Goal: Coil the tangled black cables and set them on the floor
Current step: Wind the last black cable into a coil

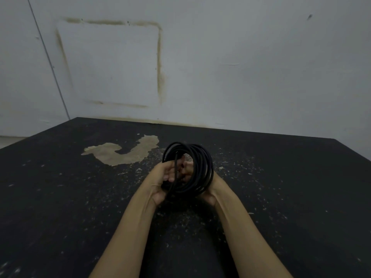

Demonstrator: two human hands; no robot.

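A black cable (200,167), wound into a round coil of several loops, is held upright above the dark floor (80,197) in the middle of the view. My left hand (162,177) grips the coil's left side, palm turned up, with one strand running down across its fingers. My right hand (210,195) holds the coil from the right and below; the loops hide most of it, and its fingers show through the coil's opening.
The floor is black and scuffed, with a worn tan patch (124,153) just beyond the coil to the left. A pale stained wall (220,67) rises behind, meeting the floor close ahead. A thin dark line (48,57) runs down the wall at the left.
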